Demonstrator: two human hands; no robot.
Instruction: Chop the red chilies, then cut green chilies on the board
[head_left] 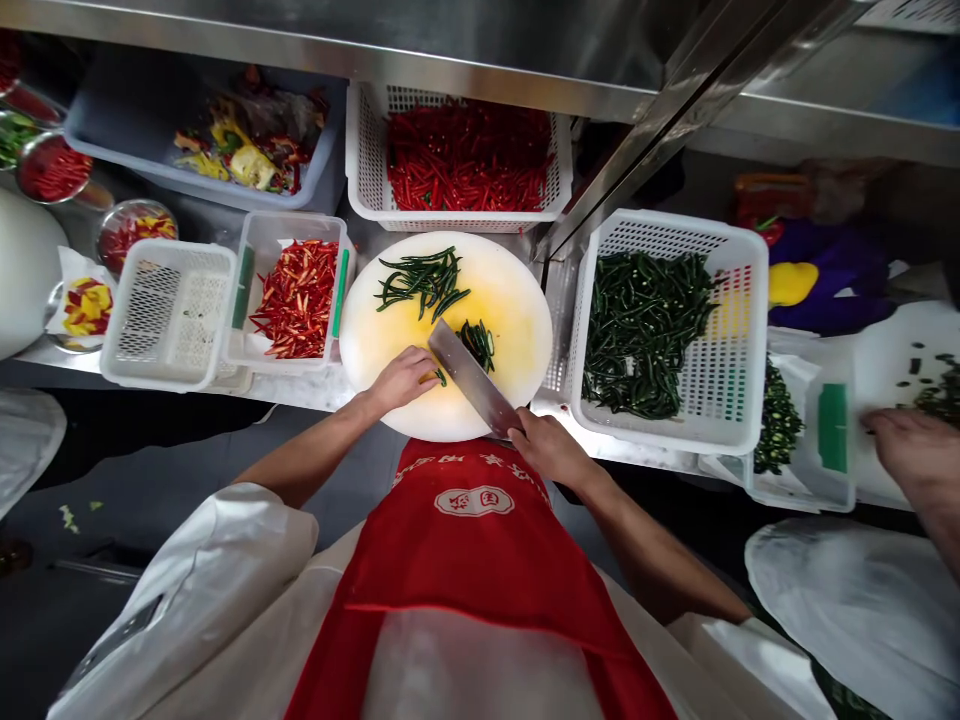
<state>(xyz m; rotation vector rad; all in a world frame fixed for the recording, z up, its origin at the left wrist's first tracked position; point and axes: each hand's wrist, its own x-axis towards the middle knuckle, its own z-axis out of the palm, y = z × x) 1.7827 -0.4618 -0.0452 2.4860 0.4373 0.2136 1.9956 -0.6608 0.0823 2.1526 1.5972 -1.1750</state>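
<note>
My right hand (551, 447) grips the handle of a cleaver (471, 375), whose broad blade slants across a round white cutting board (375, 400) stained yellow in the middle. Left of the blade, my left hand (405, 382) rests on the board with its fingers curled together over a green chili (440, 377), only the end of which shows. A small heap of cut green chilies (478, 345) lies on the blade's other side. Farther back on the board is a loose pile of whole green chilies (424, 278).
Right of the board stands a basket (724, 345) of green chilies; behind is a basket (364, 160) of red chilies. On the left are a tub of cut red chilies (300, 300) and a white basket (166, 335). A co-worker's hand (904, 450) is at far right. A steel shelf (337, 55) overhangs.
</note>
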